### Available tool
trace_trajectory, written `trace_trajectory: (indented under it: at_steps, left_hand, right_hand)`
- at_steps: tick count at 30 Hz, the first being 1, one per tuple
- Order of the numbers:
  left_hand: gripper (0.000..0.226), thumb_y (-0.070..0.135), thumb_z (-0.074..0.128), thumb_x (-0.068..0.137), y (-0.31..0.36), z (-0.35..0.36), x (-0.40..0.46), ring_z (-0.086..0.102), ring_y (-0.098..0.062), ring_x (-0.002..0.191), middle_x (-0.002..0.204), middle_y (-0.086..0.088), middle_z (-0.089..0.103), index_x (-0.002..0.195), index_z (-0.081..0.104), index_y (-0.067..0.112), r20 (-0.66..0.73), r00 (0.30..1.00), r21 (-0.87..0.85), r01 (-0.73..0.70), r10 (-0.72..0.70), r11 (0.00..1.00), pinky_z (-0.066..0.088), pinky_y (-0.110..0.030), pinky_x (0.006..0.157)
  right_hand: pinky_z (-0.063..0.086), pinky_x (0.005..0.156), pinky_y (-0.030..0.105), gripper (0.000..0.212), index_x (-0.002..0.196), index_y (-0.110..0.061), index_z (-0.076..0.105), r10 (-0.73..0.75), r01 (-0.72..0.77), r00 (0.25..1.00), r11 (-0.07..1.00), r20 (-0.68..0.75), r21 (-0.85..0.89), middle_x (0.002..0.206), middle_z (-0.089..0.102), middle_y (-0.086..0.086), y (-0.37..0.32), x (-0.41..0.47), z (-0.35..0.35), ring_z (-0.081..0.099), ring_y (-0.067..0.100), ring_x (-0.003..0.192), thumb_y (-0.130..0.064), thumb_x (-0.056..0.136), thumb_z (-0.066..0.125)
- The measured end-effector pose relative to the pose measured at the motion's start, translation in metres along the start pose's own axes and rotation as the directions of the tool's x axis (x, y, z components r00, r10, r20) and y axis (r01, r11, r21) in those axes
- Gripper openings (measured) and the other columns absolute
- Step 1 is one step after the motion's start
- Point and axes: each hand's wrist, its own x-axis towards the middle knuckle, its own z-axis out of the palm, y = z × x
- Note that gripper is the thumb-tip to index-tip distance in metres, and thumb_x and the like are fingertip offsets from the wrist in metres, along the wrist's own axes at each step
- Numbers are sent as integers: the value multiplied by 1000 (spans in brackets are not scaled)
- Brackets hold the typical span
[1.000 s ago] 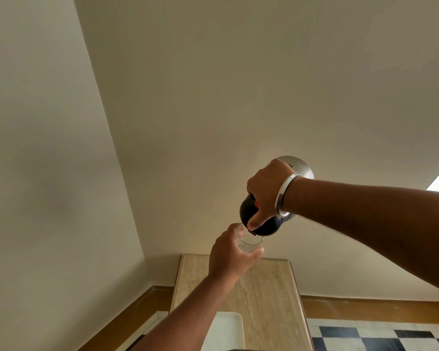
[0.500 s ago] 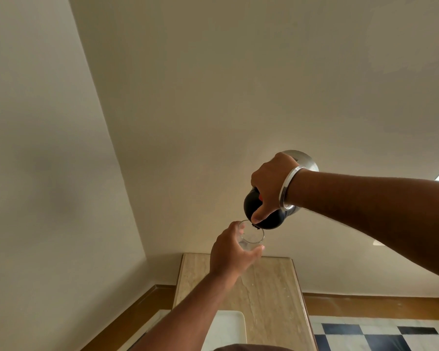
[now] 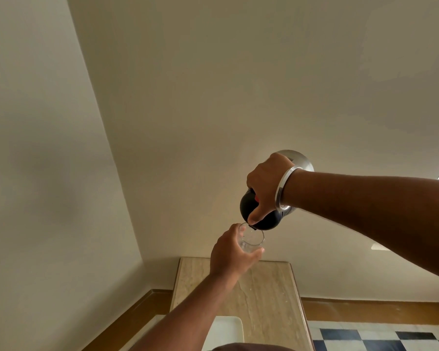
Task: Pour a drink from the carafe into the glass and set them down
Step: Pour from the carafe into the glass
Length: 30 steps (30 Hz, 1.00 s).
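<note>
Here, rounded steel carafe (black top) tipped, clear glass

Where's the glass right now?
In the head view, the glass is held in the left hand above the stone table, just under the tipped carafe.

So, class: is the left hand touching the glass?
Touching. The head view shows the left hand wrapped around the glass, fingers pressed against its wall.

A beige stone-topped table carries a white tray at its near end.
</note>
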Motion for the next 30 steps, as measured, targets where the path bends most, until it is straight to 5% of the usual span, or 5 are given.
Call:
trace_trajectory:
  at_steps: [16, 30]
  left_hand:
    - [78, 68, 73, 61, -3, 4, 6, 62, -6, 101, 124, 9, 65, 127, 54, 31, -21, 1000, 4, 16, -16, 1000, 52, -20, 76]
    - [81, 69, 74, 61, -3, -1, 4, 60, -3, 99, 121, 10, 65, 129, 54, 29, -38, 999, -13, 10, -11, 1000, 45, -13, 72]
  right_hand:
    - [21, 46, 29, 70, 60, -23, 42, -47, 46, 999, 996, -4, -81, 53, 53, -6, -2, 2, -14, 48, 14, 47, -91, 54, 55]
    - [21, 46, 30, 71, 61, -22, 41, -69, 70, 998, 990, 11, -125, 55, 54, -6, -11, 4, -18, 48, 14, 49, -92, 56, 54]
